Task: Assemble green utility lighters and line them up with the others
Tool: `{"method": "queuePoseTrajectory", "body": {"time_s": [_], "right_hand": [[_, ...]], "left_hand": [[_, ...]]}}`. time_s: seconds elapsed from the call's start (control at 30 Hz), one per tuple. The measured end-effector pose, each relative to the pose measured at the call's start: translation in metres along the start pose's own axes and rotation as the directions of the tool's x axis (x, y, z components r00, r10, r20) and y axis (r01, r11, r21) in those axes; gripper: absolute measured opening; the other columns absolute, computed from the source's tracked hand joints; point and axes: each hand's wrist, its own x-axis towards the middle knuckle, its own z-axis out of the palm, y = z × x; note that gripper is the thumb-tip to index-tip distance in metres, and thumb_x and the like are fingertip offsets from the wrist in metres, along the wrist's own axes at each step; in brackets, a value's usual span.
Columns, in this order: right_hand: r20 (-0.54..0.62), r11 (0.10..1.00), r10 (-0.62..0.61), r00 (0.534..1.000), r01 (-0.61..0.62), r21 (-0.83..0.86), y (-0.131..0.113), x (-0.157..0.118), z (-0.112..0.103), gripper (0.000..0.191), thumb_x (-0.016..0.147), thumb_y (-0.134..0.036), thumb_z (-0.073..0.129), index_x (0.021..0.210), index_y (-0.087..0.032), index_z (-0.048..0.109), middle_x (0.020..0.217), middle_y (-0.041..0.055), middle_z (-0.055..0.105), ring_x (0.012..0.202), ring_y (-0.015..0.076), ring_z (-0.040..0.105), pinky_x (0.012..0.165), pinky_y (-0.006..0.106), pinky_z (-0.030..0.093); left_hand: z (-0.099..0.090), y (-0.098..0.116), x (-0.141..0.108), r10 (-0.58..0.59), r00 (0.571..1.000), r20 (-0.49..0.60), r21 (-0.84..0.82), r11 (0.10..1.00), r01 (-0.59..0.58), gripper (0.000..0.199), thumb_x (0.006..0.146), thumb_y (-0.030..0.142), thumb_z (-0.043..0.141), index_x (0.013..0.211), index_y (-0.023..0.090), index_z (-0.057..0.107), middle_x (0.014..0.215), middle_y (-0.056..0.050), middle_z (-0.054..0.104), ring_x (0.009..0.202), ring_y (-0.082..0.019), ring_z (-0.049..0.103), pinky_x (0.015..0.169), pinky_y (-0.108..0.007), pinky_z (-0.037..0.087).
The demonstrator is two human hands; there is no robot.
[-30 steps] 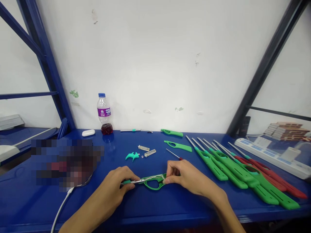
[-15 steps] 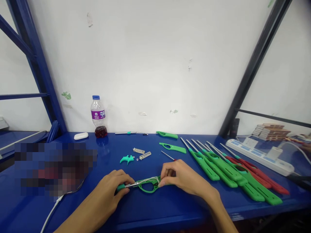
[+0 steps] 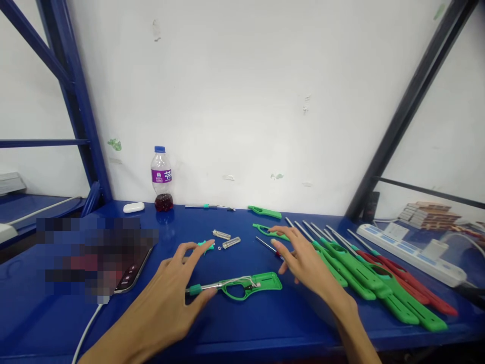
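A green gas lighter half-shell [image 3: 271, 281] lies open side up before me, with a metal tube, white wire and small black part in it. My left hand [image 3: 172, 290] is open above the tube end, its thumb close to the teal collar [image 3: 195, 289]. The left fingertips are over the teal triggers [image 3: 205, 246], partly covering them. To the right, my right hand [image 3: 308, 265] is open, fingers apart, beside a screwdriver [image 3: 267, 244] with a red handle. Whether it touches the screwdriver I cannot tell. Two clear lighter fuel tanks [image 3: 231, 242] lie behind the shell.
Several green and red lighters [image 3: 354, 270] lie at right, before a white power strip [image 3: 411, 255]. Empty green shells [image 3: 264, 211] and a metal tube assembly [image 3: 208, 206] lie near the wall. A bottle [image 3: 162, 184], white case [image 3: 134, 207] and phone [image 3: 132, 270] are at left.
Both hands have let go of the lighter half-shell and opened. My left fingers have moved up toward the teal triggers. My right hand has moved right, toward the screwdriver. The view has shifted slightly.
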Motion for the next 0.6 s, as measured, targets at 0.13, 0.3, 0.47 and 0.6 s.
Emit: {"method": "queuePoseTrajectory", "body": {"time_s": [0.13, 0.3, 0.47, 0.6], "right_hand": [[0.107, 0.982, -0.131, 0.986, 0.144, -0.119, -0.015, 0.012, 0.008, 0.039, 0.110, -0.052, 0.044, 0.145, -0.038, 0.050, 0.142, 0.0107, 0.047, 0.056, 0.0091, 0.068, 0.047, 0.027, 0.057], [0.242, 0.787, -0.318, 0.917, 0.397, -0.472, -0.028, 0.057, 0.026, 0.029, 0.109, -0.039, 0.052, 0.134, -0.028, 0.062, 0.129, 0.0114, 0.051, 0.076, 0.0168, 0.067, 0.080, 0.039, 0.056], [0.391, 0.734, -0.324, 0.861, 0.490, -0.470, -0.025, 0.087, 0.049, 0.027, 0.101, -0.039, 0.068, 0.126, -0.028, 0.069, 0.122, 0.0077, 0.055, 0.077, 0.0163, 0.064, 0.075, 0.031, 0.049], [0.395, 0.742, -0.320, 0.861, 0.487, -0.461, -0.025, 0.084, 0.050, 0.014, 0.101, -0.031, 0.069, 0.112, -0.022, 0.072, 0.123, 0.0081, 0.059, 0.079, 0.0172, 0.066, 0.071, 0.029, 0.046]], "left_hand": [[0.001, 0.001, -0.002, 0.091, 0.992, -0.091, 0.081, 0.993, -0.084, 0.080, 0.103, 0.065, 0.045, 0.168, 0.041, 0.007, 0.177, -0.014, 0.011, 0.157, -0.053, 0.018, 0.107, -0.077, 0.041], [0.008, -0.006, -0.001, 0.094, 0.984, -0.150, 0.114, 0.990, -0.077, 0.080, 0.104, 0.063, 0.046, 0.169, 0.039, 0.006, 0.178, -0.013, 0.000, 0.158, -0.054, 0.004, 0.106, -0.079, 0.041], [0.008, -0.008, 0.011, 0.065, 0.979, -0.194, 0.148, 0.988, -0.037, 0.050, 0.105, 0.053, 0.047, 0.149, 0.031, 0.057, 0.167, -0.013, 0.036, 0.156, -0.047, 0.026, 0.112, -0.070, 0.043], [0.003, 0.006, 0.042, 0.026, 0.998, -0.063, 0.275, 0.962, -0.007, 0.032, 0.104, 0.025, 0.051, 0.127, 0.021, 0.073, 0.140, -0.015, 0.060, 0.131, -0.036, 0.056, 0.109, -0.056, 0.048]]}}
